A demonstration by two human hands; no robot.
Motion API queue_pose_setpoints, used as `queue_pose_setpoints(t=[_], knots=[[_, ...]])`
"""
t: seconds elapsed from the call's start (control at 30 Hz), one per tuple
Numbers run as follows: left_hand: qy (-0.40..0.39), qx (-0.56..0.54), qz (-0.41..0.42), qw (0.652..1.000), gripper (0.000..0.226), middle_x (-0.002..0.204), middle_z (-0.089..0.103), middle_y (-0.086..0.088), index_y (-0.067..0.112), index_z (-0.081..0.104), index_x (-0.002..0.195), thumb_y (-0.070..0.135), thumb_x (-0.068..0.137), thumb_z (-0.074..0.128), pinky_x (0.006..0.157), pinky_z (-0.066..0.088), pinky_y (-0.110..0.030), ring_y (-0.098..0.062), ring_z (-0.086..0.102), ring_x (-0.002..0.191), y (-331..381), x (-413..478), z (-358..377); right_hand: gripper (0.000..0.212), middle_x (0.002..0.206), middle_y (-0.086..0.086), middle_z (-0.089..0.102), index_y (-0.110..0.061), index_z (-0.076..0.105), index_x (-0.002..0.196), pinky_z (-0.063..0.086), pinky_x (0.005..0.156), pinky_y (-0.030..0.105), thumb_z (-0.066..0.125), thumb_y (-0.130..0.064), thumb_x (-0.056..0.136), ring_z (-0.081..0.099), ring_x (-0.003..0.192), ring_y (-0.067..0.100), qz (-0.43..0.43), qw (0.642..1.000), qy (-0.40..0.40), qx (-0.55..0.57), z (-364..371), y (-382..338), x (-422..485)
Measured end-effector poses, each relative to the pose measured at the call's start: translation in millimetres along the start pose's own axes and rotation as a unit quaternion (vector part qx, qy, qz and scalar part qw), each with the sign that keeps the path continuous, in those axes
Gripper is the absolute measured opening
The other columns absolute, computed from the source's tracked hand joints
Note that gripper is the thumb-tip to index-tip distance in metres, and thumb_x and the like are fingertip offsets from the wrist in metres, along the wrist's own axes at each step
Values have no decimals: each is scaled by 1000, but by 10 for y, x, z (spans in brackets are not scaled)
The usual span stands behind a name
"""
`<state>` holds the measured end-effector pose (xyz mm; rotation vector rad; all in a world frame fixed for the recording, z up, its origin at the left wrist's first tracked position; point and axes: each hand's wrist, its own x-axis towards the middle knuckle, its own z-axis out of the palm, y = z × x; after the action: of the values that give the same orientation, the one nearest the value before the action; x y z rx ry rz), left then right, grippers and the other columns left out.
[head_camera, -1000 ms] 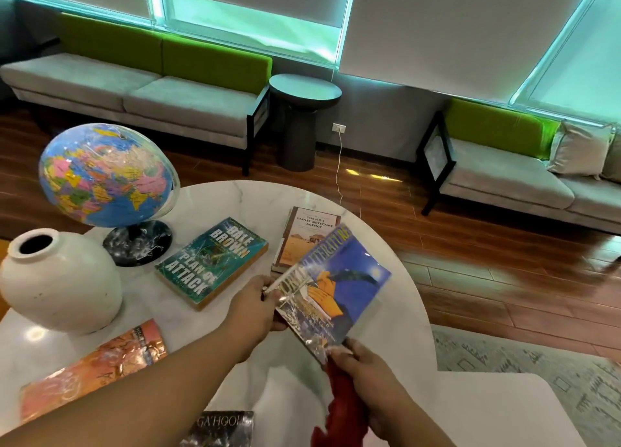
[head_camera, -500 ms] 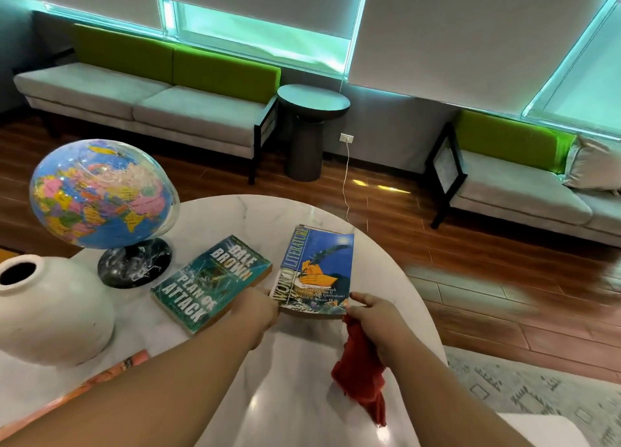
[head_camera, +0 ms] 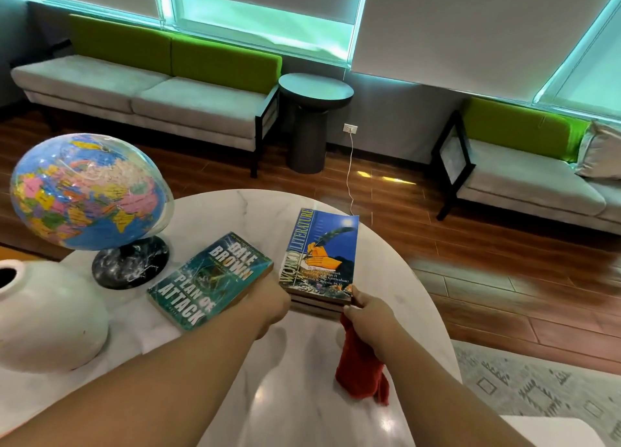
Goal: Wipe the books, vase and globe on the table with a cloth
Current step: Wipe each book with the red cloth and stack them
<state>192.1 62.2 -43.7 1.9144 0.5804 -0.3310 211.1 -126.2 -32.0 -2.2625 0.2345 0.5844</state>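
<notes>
A blue "World Literature" book lies flat on top of another book on the white marble table. My right hand grips a red cloth that hangs down, and its thumb rests on the blue book's near right corner. My left hand sits at that book's near left corner with its fingers hidden. A teal "Plan of Attack" book lies to the left. Further left stand the globe and a white vase.
Grey and green sofas line the far wall, with a dark round side table between them. A patterned rug covers the wooden floor to the right. The table's curved edge runs close behind the blue book.
The blue book, held tilted in the air a second ago, now lies flat on the book behind it. Both hands followed it down, and the red cloth now hangs from my right hand.
</notes>
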Motion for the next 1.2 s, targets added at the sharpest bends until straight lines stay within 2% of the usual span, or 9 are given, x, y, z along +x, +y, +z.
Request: queue_pose_setpoints(t=[0.07, 0.17, 0.33, 0.4, 0.53, 0.67, 0.87, 1.0, 1.2], knots=[[-14, 3, -2, 1000, 54, 123, 49, -5, 35, 46, 123, -2, 85, 39, 90, 39, -32, -23, 44, 103, 9, -49, -20, 50, 139, 8, 50, -26, 36, 146, 40, 94, 26, 49, -23, 97, 51, 114, 25, -5, 1000, -3, -14, 2, 10, -21], [-35, 16, -4, 999, 68, 138, 44, -8, 36, 33, 145, 0, 88, 41, 99, 39, -36, -28, 44, 116, -40, -57, -58, 47, 136, 9, 53, -27, 44, 142, 44, 101, 34, 51, -25, 96, 52, 117, 27, -9, 1000, 20, 3, -4, 23, -47], [14, 31, 40, 999, 57, 148, 41, -6, 16, 30, 149, 3, 95, 43, 100, 40, -33, -26, 43, 130, -102, -342, -217, 36, 96, 11, 71, -25, 71, 100, 57, 83, 44, 73, -49, 74, 68, 89, 31, 42, 980, 27, 194, -42, 80, -273], [-12, -1, 40, 999, 53, 134, 53, -1, 17, 39, 144, 2, 94, 49, 84, 44, -23, -18, 51, 117, -202, -550, -361, 32, 90, 19, 70, -15, 67, 99, 59, 70, 43, 81, -28, 74, 70, 77, 34, 75, 963, -69, 249, -22, 98, -475], [-84, 40, 37, 995, 20, 103, 70, -1, 16, 64, 111, 12, 93, 57, 83, 51, -28, -13, 67, 93, -481, -1015, -710, 27, 88, 23, 69, -7, 63, 100, 60, 71, 46, 72, -2, 75, 70, 74, 33, 85, 968, -176, 159, 182, 242, -800], [-104, 169, 4, 980, 12, 92, 72, 6, 20, 67, 99, 21, 95, 55, 74, 54, -20, -5, 69, 79, -872, -1391, -974, 16, 90, 15, 72, -14, 70, 93, 57, 83, 47, 73, -19, 78, 71, 82, 29, 53, 967, -246, 36, 421, 307, -1065], [-84, 286, -79, 951, 16, 73, 69, 4, 16, 65, 80, 22, 93, 57, 58, 47, -18, -2, 59, 55, -1368, -1727, -1218, 23, 84, -8, 59, -22, 60, 88, 41, 58, 19, 60, -45, 87, 57, 76, 9, -62, 933, -290, -206, 682, 422, -1366], [-48, 262, -227, 937, 15, 73, 59, -8, 6, 56, 81, 12, 95, 51, 45, 37, -20, -16, 50, 52, -1632, -1889, -1378, 21, 111, 1, 61, -26, 57, 99, 39, 75, 23, 59, -44, 87, 55, 95, 13, -100, 911, -305, -259, 836, 457, -1502], [-137, 210, -298, 921, 23, 72, 70, -11, -4, 65, 88, 5, 94, 45, 52, 52, -25, -19, 66, 57, -1829, -2022, -1352, 19, 98, 1, 63, -23, 60, 88, 44, 80, 24, 59, -42, 89, 58, 88, 13, -85, 917, -324, -216, 990, 520, -1535]])
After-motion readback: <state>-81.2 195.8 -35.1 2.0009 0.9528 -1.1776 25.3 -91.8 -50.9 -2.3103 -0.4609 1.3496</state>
